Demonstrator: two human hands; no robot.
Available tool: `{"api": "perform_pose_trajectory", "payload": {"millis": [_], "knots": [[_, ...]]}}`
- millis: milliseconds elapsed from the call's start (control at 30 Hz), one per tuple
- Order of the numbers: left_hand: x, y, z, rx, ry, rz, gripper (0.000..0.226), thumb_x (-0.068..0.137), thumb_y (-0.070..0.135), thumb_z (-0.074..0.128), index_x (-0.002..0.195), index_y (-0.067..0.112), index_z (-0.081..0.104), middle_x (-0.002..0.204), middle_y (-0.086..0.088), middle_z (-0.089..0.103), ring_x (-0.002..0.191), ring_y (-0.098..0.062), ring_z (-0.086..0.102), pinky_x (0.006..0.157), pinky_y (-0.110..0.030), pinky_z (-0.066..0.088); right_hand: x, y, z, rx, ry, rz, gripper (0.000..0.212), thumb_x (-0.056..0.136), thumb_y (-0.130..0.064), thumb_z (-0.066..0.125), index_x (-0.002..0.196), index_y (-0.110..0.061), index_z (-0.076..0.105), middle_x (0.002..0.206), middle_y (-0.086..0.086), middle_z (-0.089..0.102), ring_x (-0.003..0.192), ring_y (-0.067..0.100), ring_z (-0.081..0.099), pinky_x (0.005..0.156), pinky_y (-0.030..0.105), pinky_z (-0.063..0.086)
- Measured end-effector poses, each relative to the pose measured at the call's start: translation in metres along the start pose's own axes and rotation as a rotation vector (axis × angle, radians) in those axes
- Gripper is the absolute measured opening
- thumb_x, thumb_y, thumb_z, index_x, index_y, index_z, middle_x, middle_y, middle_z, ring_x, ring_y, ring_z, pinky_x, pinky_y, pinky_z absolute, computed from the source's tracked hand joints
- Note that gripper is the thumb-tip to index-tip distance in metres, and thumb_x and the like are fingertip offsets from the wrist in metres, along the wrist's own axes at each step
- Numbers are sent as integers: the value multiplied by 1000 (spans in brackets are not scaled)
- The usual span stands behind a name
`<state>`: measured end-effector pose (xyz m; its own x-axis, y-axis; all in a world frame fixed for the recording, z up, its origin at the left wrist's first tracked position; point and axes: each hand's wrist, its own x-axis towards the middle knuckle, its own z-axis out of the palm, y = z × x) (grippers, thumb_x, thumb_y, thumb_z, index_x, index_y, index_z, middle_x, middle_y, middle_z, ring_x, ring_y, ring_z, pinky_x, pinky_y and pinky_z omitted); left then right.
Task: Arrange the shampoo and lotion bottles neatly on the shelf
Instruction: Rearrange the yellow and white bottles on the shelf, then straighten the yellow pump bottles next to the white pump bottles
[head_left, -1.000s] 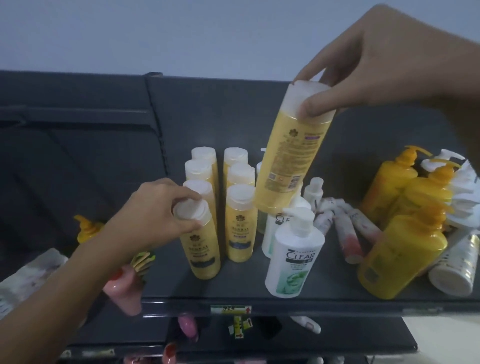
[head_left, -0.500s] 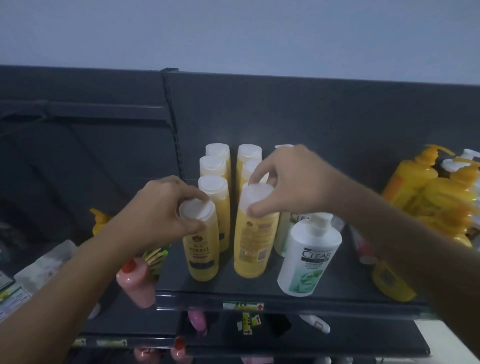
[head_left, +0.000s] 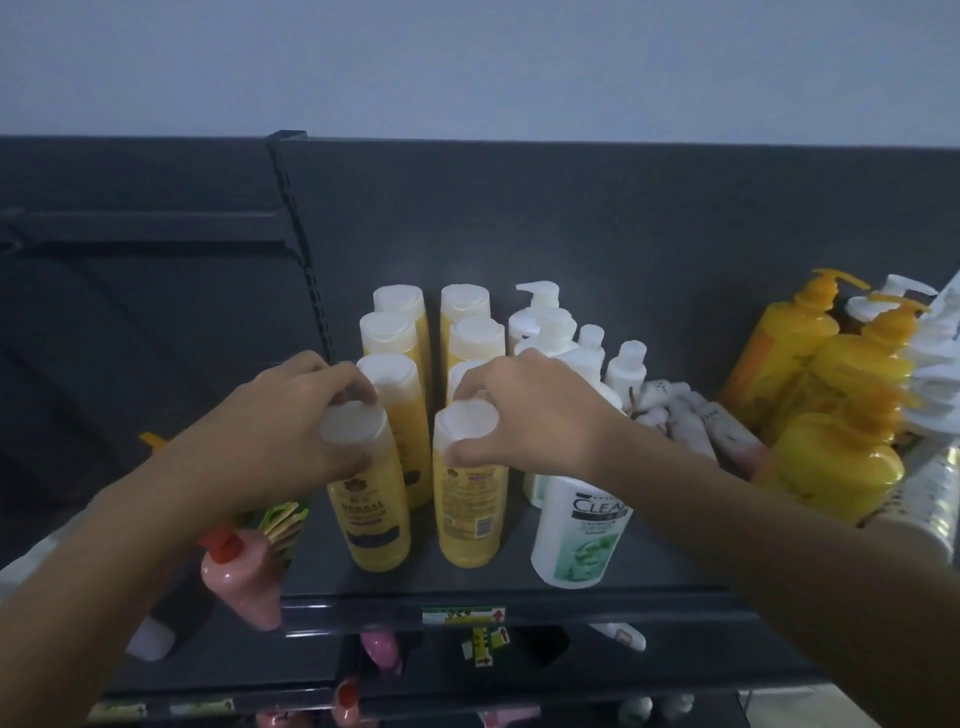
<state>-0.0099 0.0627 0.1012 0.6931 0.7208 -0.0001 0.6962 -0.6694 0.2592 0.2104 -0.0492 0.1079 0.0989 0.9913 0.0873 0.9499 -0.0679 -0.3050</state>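
Two rows of yellow bottles with white caps stand on the dark shelf (head_left: 519, 597). My left hand (head_left: 280, 441) grips the cap of the front left yellow bottle (head_left: 371, 514). My right hand (head_left: 535, 415) grips the cap of the front right yellow bottle (head_left: 470, 514), which stands upright with its back label facing me. Beside it on the right stands a white Clear pump bottle (head_left: 579, 530), its pump hidden behind my right wrist. More white pump bottles (head_left: 545, 322) stand behind it.
Large yellow pump bottles (head_left: 831, 457) crowd the right end of the shelf, with white-and-pink tubes (head_left: 691, 421) lying between them and the white bottles. A pink bottle (head_left: 244, 582) leans at the left, below my left arm. Lower shelves hold more items.
My right hand brought the yellow bottle down from the air and stood it at the front of the right row. My left hand stayed on its bottle's cap.
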Motion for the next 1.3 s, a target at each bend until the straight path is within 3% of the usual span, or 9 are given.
{"api": "perform_pose_trajectory", "payload": {"millis": [200,333,433,567,767,1000,1100,1200,1300], "knots": [[4,34,-15,262,51,10,54,76,68,65,125,49,52,120,19,48,115,-9,46,90,-37,51,-10,15,-11,79,-21,-10,67,72,-60,79,127,-26,64,105,-6,69,88,9,55,81,29,51],[5,102,-15,29,236,201,44,75,65,64,113,41,66,106,21,60,102,-6,57,86,-38,53,-27,44,-53,46,88,0,50,74,-59,77,114,-30,70,88,-11,72,85,2,64,83,32,56],[14,154,-1,-51,183,309,46,76,68,62,113,41,66,105,21,63,103,-3,58,86,-34,52,-51,83,-95,60,225,31,38,75,-49,79,106,-28,74,82,-12,73,76,-1,69,81,28,59],[32,201,17,23,111,341,58,73,75,56,120,43,63,115,22,59,110,-4,53,88,-28,46,-94,151,-147,-115,103,150,39,75,-54,75,109,-34,71,87,-19,72,78,-7,66,79,20,54],[74,273,36,-40,171,311,37,81,63,67,106,36,69,96,17,65,96,-9,62,84,-37,52,-141,223,-161,-223,-114,178,57,71,-70,68,120,-41,63,99,-21,64,87,-4,59,81,26,51],[130,312,112,-31,99,19,24,85,43,72,95,21,75,97,1,71,92,-22,66,79,-40,57,-140,264,-114,-177,114,-66,45,81,-48,74,117,-25,56,71,1,64,66,18,58,62,38,48],[136,316,128,-22,58,-47,31,88,45,70,89,15,77,101,-6,71,89,-27,69,80,-42,58,-142,274,-120,-164,93,-70,46,83,-42,76,120,-26,55,71,-3,59,66,8,48,56,28,39],[136,324,126,-82,65,-22,27,87,42,72,94,17,77,96,1,73,92,-20,71,83,-37,57,-153,283,-129,-147,25,-59,52,82,-38,79,121,-25,48,71,-6,53,72,9,49,59,32,44],[120,348,111,-410,-97,140,41,78,41,84,116,33,72,104,15,73,98,1,69,89,-31,58,-160,291,-128,-159,57,-96,52,81,-37,80,119,-22,48,72,-4,52,72,16,52,61,39,49]]}}
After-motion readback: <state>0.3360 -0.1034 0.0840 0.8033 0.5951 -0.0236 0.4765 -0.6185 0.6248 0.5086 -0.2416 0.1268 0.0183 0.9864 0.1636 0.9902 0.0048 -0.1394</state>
